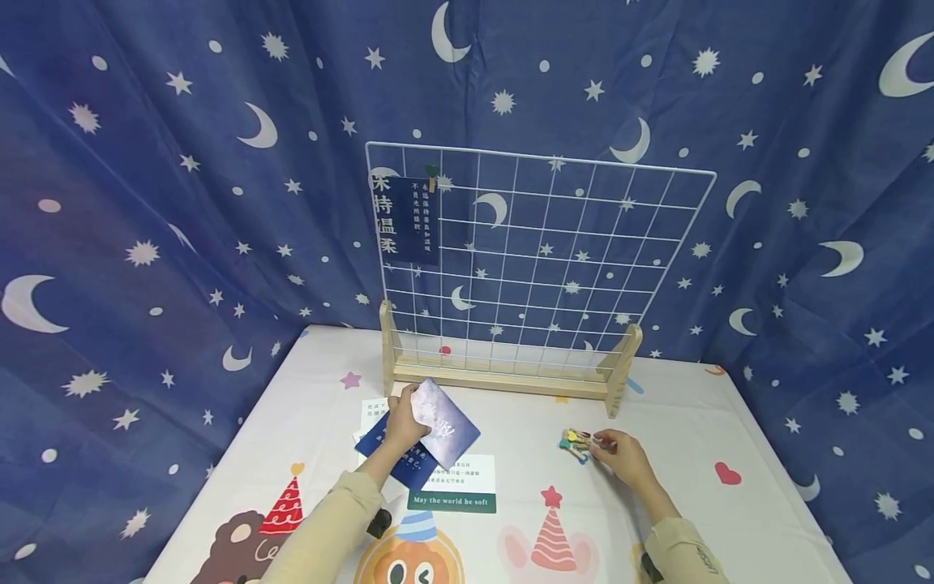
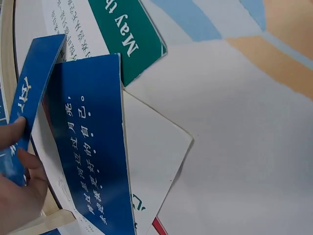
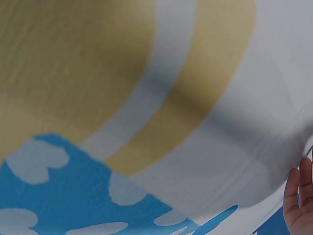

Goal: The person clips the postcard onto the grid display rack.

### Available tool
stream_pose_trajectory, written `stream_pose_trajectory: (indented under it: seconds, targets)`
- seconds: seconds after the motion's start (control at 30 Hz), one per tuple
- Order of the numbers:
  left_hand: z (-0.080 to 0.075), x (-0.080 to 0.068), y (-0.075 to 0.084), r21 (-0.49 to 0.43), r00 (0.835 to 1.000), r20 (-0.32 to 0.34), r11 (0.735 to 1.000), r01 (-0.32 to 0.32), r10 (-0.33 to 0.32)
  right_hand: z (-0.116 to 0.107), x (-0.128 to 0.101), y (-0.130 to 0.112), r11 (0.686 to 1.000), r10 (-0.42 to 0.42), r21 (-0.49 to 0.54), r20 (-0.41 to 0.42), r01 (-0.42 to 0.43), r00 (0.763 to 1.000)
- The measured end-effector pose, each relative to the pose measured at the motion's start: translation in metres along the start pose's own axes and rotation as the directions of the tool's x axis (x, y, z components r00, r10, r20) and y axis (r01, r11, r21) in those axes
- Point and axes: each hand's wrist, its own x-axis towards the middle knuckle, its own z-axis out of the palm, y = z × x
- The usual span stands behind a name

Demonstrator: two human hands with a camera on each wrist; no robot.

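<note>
In front of the wire grid stand (image 1: 511,268), the left hand (image 1: 404,422) pinches a pale purple card (image 1: 445,422), its grip lifting it off the card pile. The right hand (image 1: 620,456) rests, fingers relaxed, touching the coloured clips (image 1: 575,442) on the worktop (image 1: 730,519).

A pale bluish-purple card (image 1: 445,426) is tilting up off the surface, pinched at its left edge by the left hand (image 1: 404,422). Beneath it, blue cards (image 1: 397,454) with white lettering are lying overlapped. A small heap of colourful clips (image 1: 575,442) is lying under the right hand's (image 1: 620,454) fingertips.
</note>
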Motion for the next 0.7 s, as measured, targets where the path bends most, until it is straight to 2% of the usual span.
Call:
stream_pose_trajectory:
  seconds: [0.27,0.43,0.57,0.7]
  targets:
    - [-0.002,-0.002,0.000,-0.096,0.994,0.078,0.993,-0.068,0.075,0.003,0.001,0.000,1.000,0.002,0.002,0.005,-0.002,1.000]
    - [-0.008,-0.004,0.001,-0.155,0.980,0.126,0.979,-0.134,0.154,0.001,0.001,-0.002,1.000,0.019,-0.004,0.016,-0.019,1.000]
    - [-0.012,-0.004,0.004,-0.194,0.978,0.118,0.970,-0.150,0.174,-0.001,0.001,-0.004,0.999,0.044,-0.006,0.030,-0.044,0.999]
    - [-0.018,-0.004,0.009,-0.300,0.976,0.115,0.943,-0.145,0.187,-0.001,0.001,-0.005,0.999,0.052,0.001,0.038,-0.052,0.998]
